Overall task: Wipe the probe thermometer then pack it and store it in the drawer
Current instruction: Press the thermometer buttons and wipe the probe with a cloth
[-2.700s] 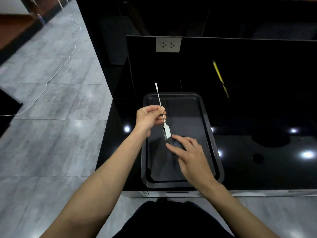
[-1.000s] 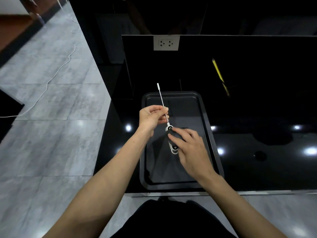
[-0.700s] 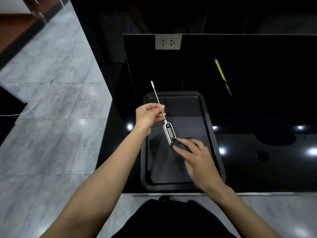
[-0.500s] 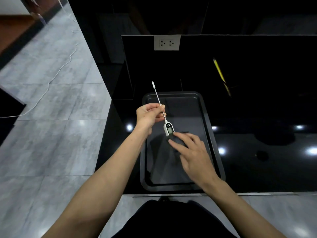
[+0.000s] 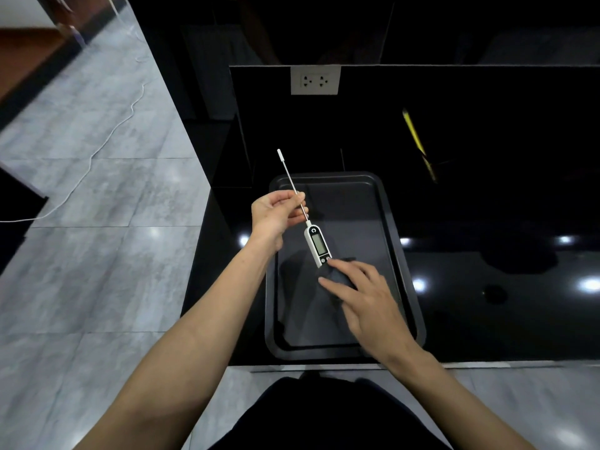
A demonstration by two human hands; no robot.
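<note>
The probe thermometer point(image 5: 317, 243) is white with a grey display and a long thin metal probe ending in a white tip. My left hand point(image 5: 277, 213) pinches the probe near the body, holding it above the black tray point(image 5: 388, 219). My right hand point(image 5: 365, 293) holds a dark cloth point(image 5: 336, 274) against the lower end of the thermometer's body. The display faces up, and the cloth hides the very end of the body.
The tray lies on a glossy black counter point(image 5: 487, 287), near its front edge. A yellow pencil-like stick point(image 5: 414, 134) lies farther back on the right. A white wall socket point(image 5: 315, 80) is behind. Grey tiled floor with a white cable point(image 5: 97, 151) is to the left.
The thermometer has been turned so its display faces up. My right hand with the cloth has slid back and forth along the body and now sits at its lower end.
</note>
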